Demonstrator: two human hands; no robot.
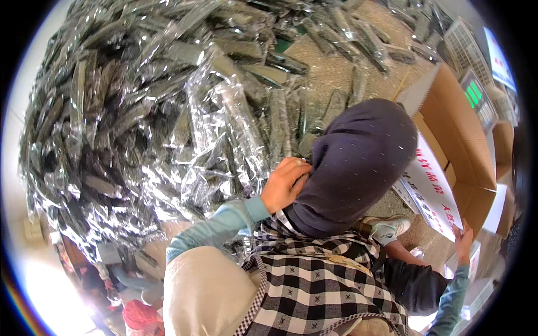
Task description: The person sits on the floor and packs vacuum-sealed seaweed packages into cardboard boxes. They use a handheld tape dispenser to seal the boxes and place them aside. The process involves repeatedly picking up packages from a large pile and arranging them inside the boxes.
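Note:
My left hand [285, 185] is beside my bent knee in dark trousers [361, 159], its fingers curled and their tips partly hidden. Just past it rises a big heap of dark green bundles in clear plastic wrap [235, 113]. On the right, my right hand [463, 239] grips the near lower corner of an open cardboard box [466, 138]. The box lies tilted with its mouth facing up and right, and the visible part of its inside is bare brown card. Its white outer side [435, 191] bears red and dark writing.
Behind the box stand a digital scale with a lit green display [474, 94] and a pale plastic crate [466, 46]. More cartons [502, 210] sit at the right rim. My shoe [391, 227] is on the floor. A person in a red head covering [139, 315] is at lower left.

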